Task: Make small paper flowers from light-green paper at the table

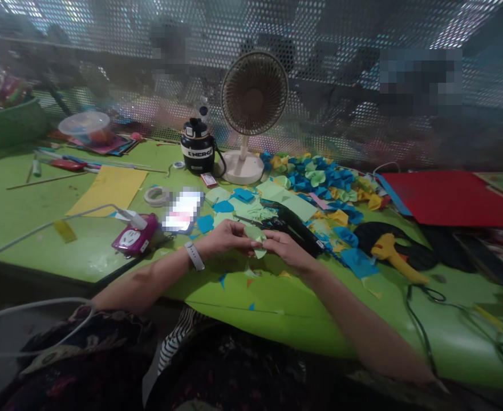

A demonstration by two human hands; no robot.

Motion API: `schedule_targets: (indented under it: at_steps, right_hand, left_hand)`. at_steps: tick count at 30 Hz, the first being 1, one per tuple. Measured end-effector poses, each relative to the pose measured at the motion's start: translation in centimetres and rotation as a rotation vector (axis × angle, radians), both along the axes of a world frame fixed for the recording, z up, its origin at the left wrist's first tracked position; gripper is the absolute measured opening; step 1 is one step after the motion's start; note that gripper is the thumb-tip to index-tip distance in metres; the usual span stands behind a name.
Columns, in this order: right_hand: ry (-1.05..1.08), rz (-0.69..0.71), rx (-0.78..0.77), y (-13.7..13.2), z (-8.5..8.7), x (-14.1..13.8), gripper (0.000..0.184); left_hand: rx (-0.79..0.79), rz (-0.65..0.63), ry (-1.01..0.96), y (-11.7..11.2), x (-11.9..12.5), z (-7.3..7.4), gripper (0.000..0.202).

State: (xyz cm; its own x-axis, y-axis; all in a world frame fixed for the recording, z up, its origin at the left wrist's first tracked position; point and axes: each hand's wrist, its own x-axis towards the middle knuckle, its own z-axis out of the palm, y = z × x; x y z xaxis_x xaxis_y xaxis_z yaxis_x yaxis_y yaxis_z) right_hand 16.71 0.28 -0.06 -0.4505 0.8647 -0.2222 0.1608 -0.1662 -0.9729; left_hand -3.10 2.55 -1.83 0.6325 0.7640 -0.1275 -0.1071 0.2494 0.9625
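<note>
Specimen: small, thin, pale green paper piece (pixel 258 236), matte, bent into a petal-like form; exact folds not resolvable. Pinched between the fingertips of the left hand (pixel 230 238) and right hand (pixel 286 248), above the lime-green worktop (pixel 294 322). Upper part broad, spreading leftward; lower end tapers downward below the fingers. Middle partly covered.

Green paper piece (pixel 255 233) looks matt, extension socket (pixel 137 236) glossy plastic, desk fan (pixel 254 94) dull plastic, tabletop (pixel 286 325) smooth, slightly shiny.
</note>
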Motion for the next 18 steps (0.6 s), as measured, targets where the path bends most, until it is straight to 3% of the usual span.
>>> schedule_targets:
  at_steps: [5, 11, 15, 18]
  right_hand:
    - [-0.042, 0.008, 0.077, 0.4, 0.6, 1.0, 0.027]
    - [-0.122, -0.101, 0.228, 0.0, 1.2, 0.6, 0.028]
    - [-0.156, -0.254, 0.376, -0.1, 0.7, 0.2, 0.027]
    - [-0.173, -0.405, 0.478, -0.1, 0.2, -0.1, 0.027]
  left_hand:
    - [0.040, -0.017, 0.049, 0.1, -0.3, 0.0, 0.036]
    - [0.082, -0.151, 0.115, 0.2, -0.5, -0.2, 0.031]
    - [0.085, -0.045, 0.046, 0.2, -0.3, -0.1, 0.038]
    - [0.162, 0.097, 0.068, -0.2, 0.2, -0.2, 0.057]
